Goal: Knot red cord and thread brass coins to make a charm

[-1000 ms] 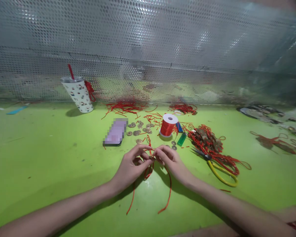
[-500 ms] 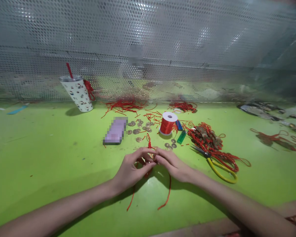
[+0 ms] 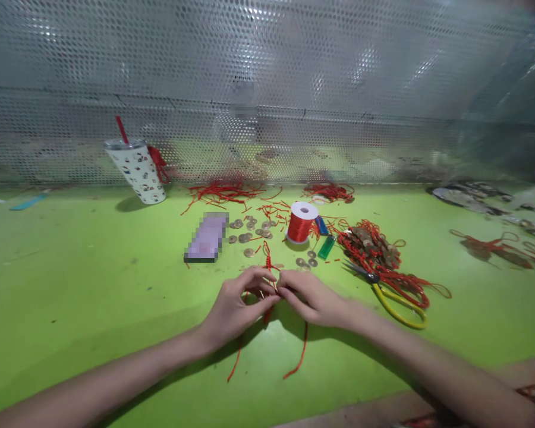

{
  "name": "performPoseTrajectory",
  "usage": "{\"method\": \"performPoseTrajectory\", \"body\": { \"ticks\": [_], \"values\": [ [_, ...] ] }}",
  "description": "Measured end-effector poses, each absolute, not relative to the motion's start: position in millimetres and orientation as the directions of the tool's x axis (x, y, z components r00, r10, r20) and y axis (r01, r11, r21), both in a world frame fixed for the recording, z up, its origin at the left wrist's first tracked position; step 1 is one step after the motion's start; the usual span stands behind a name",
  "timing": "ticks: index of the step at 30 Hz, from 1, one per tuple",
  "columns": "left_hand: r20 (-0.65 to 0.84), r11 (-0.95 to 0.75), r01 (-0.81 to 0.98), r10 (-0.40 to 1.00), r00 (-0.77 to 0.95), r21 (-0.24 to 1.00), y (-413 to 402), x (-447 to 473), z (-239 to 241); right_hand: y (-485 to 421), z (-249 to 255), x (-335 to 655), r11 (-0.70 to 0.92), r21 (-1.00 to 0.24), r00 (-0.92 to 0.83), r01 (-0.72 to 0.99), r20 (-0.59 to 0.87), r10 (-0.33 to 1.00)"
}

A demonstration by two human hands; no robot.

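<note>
Both my hands meet over the near middle of the green table, working on a red knotted cord (image 3: 268,260). Its loop and knotted stretch stick out beyond my fingertips, and two loose tails hang down toward me. My left hand (image 3: 245,300) pinches the cord between thumb and fingers. My right hand (image 3: 314,297) has its thumb and index finger pressed together on the cord beside the left fingertips. What lies right between the fingertips is mostly hidden. Just beyond the hands are loose brass coins (image 3: 248,252) and a spool of red cord (image 3: 302,223).
Scissors with yellow and red handles (image 3: 399,309) lie right of my hands, against a pile of corded coins (image 3: 374,246). A green lighter (image 3: 327,247) lies by the spool. Left stand a blurred-out phone (image 3: 207,238) and a tumbler with straw (image 3: 138,172). A perforated metal screen (image 3: 267,142) rises behind.
My right fingers have drawn in to a tighter pinch, and more of the cord below the knot shows. The whole view has shifted slightly.
</note>
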State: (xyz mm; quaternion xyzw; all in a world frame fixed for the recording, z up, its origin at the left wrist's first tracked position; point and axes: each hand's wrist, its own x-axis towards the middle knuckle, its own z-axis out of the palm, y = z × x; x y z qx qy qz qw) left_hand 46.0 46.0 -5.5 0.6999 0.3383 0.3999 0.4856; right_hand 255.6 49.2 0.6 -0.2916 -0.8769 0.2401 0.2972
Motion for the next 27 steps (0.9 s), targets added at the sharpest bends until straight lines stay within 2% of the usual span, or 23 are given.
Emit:
{"method": "performPoseTrajectory", "body": {
  "ticks": [5, 20, 27],
  "values": [
    [0.211, -0.285, 0.090, 0.854, 0.476, 0.954, 47.0, 46.2, -4.1, 49.3, 0.9, 255.9, 0.708, -0.581, -0.645, 0.402, 0.369, 0.669],
    [0.214, -0.302, 0.144, 0.874, 0.436, 0.942, 47.8, 46.6, -0.6, 44.8, -2.5, 251.2, 0.610, -0.691, -0.550, 0.389, 0.357, 0.755],
    [0.219, -0.309, 0.137, 0.865, 0.451, 0.941, 48.1, 46.9, -1.5, 43.2, -0.9, 250.5, 0.642, -0.667, -0.539, 0.378, 0.405, 0.738]
  ]
}}
